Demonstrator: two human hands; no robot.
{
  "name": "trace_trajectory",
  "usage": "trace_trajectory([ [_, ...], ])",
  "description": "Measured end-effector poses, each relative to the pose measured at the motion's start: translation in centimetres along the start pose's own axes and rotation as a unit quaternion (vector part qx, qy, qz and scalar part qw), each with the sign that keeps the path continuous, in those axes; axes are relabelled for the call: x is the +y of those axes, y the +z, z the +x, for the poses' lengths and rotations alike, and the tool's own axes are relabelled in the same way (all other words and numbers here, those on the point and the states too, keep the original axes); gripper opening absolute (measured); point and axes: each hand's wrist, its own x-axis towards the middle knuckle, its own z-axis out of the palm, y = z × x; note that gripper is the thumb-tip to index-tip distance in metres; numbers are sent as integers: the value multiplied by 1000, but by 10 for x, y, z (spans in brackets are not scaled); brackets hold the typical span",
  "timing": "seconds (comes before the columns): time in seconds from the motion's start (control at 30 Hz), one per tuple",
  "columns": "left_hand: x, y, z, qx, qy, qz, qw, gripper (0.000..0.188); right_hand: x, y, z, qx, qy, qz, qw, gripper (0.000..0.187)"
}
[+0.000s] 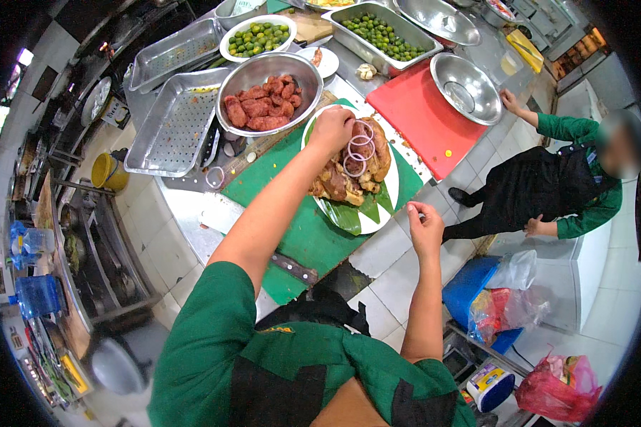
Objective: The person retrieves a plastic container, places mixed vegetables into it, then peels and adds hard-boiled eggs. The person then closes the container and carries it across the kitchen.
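Two hands up. Left hand point(332, 128) curled, fingertips touching onion rings point(357, 151) atop roasted meat point(349, 171) on leaf-lined plate point(367, 217), green cutting board point(299, 228) on surface. Right hand point(425, 226) off the edge, fingers pinched shut, contents indiscernible.

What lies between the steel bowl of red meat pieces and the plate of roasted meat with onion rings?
In the head view, the left hand lies between the steel bowl and the plate, above the green cutting board and its wooden edge.
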Motion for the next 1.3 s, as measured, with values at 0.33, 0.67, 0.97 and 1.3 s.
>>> trace_trajectory([
  [0.33,86,-17,-51,-21,-19,-343,939,28,-79,-29,-59,182,-170,155,956,49],
  [0.67,329,-83,-166,-382,-38,-658,648,46,19,-110,-164,346,146,212,902,41],
  [0.97,403,83,-341,-277,721,-156,616,57,-3,-293,-395,263,-60,702,659,63],
  [1.3,461,285,-445,-658,476,111,573,60,80,-774,-837,619,343,-509,489,51],
])
